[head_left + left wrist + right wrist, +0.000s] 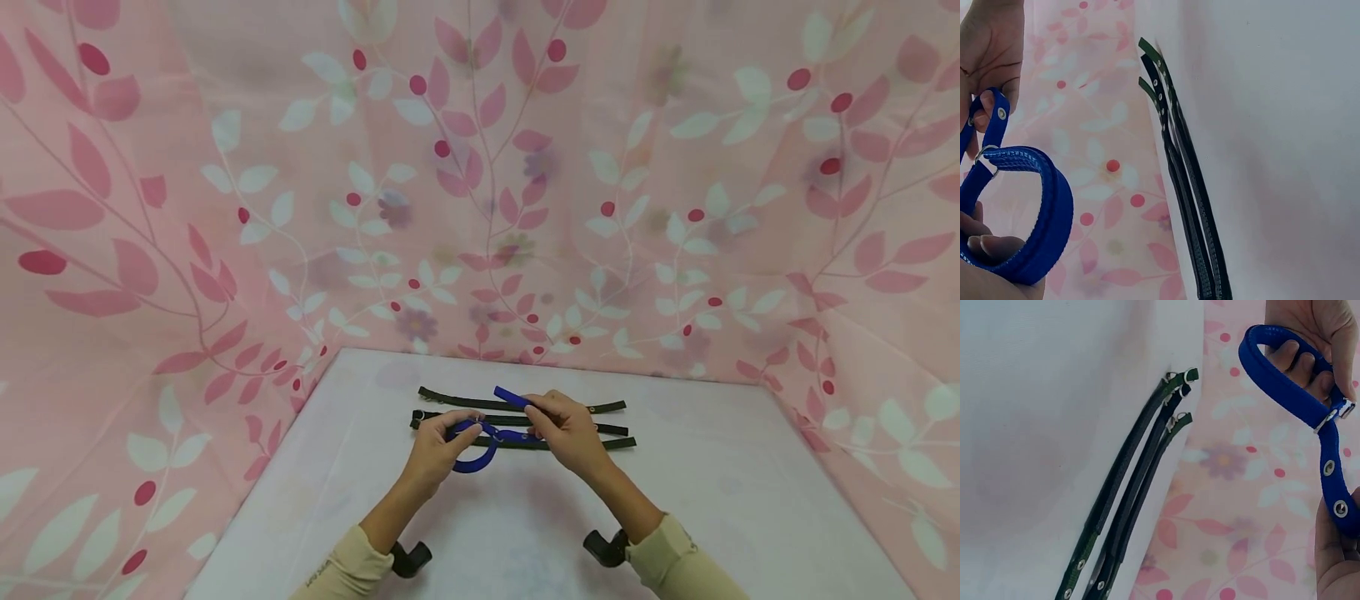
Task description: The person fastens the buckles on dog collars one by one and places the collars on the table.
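Note:
A blue pet collar [474,468] with metal eyelets is held between both hands above the table. My left hand [435,448] grips the padded part, which curves into a loop, close to the metal buckle [1347,410]. My right hand [574,435] pinches the strap end, and its blue tip sticks out past the fingers. Through a metal ring [986,156] passes the eyelet strap, bent back on itself in the left wrist view. Behind the hands, dark green and black collars [617,431] lie side by side, partly hidden by hands and blue collar.
The white table [750,500] carries the row of dark collars near its far edge. Pink floral cloth [487,208] hangs around the back and sides. Black wrist mounts [411,559] stick out beneath both forearms.

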Available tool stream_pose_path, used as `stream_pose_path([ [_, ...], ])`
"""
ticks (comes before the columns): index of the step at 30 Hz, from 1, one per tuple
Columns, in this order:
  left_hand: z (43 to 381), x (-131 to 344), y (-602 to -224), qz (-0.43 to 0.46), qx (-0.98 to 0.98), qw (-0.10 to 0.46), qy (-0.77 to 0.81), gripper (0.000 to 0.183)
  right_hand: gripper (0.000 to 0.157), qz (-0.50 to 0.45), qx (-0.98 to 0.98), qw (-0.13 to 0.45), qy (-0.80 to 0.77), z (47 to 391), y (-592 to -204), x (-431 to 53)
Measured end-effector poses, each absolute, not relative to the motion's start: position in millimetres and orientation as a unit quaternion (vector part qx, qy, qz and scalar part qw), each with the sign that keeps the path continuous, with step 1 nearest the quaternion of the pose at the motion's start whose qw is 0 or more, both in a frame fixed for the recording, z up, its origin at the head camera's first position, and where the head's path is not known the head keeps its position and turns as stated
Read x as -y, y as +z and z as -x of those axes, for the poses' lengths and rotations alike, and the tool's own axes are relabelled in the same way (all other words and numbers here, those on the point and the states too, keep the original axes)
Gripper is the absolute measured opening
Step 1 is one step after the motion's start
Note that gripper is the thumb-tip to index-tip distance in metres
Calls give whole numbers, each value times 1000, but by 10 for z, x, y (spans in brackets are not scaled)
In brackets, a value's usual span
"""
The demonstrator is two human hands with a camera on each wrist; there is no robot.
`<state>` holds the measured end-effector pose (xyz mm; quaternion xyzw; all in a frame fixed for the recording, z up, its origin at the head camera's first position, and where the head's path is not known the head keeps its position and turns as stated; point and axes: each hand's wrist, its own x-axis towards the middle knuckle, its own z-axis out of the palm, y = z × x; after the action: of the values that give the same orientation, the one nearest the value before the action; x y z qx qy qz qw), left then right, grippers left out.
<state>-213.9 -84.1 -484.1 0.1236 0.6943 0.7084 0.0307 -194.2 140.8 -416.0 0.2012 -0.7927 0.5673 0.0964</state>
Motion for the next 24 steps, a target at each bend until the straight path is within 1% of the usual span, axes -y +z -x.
stream_pose_path([
  [5, 2145, 848, -4838, -124, -694, 27, 708, 31, 18, -192, 805, 96, 554, 1942, -4178, -1410],
  [8, 2149, 861, -4827, -127, -698, 24, 704, 31, 18, -192, 810, 94, 546, 2024, -4326, -1445],
  [12, 2154, 875, -4810, -133, -704, 11, 697, 30, 21, -199, 819, 76, 534, 2127, -4543, -1502],
  [18, 2145, 882, -4797, -129, -705, 4, 697, 25, 19, -214, 818, 56, 530, 2127, -4579, -1498],
  [24, 2150, 869, -4775, -152, -727, -26, 669, 22, 21, -230, 813, 48, 532, 2110, -4579, -1470],
])
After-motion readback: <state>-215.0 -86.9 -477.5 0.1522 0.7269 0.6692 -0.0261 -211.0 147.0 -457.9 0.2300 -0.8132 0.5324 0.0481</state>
